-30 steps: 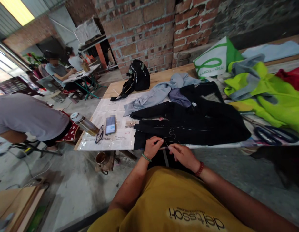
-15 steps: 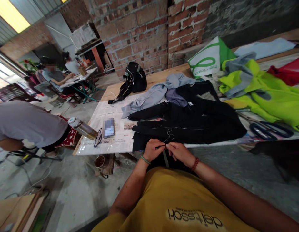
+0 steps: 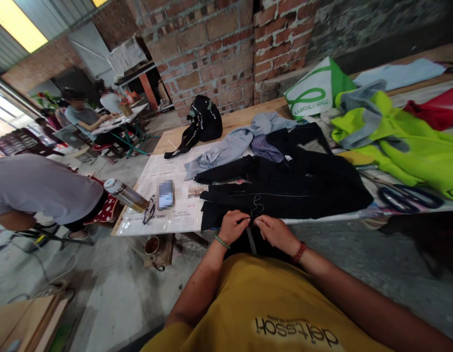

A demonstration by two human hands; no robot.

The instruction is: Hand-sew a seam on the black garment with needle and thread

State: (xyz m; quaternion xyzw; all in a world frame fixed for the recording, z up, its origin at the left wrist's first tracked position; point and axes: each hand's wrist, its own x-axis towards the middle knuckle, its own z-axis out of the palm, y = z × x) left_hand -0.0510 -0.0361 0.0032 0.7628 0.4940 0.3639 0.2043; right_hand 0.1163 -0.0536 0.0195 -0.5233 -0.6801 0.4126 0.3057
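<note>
Left hand and right hand: fingertips pinched together on near hem of black garment at table edge | white thread loops just beyond pinch | cloth judged soft, light, limp; best held at hem.

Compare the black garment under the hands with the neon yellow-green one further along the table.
The black garment lies at the table's near edge, with the left hand and right hand pinching its hem; the yellow-green garment lies untouched toward the right. The black one is spread fairly flat; the yellow-green one is bunched, with grey panels. Both rest on the table.
</note>
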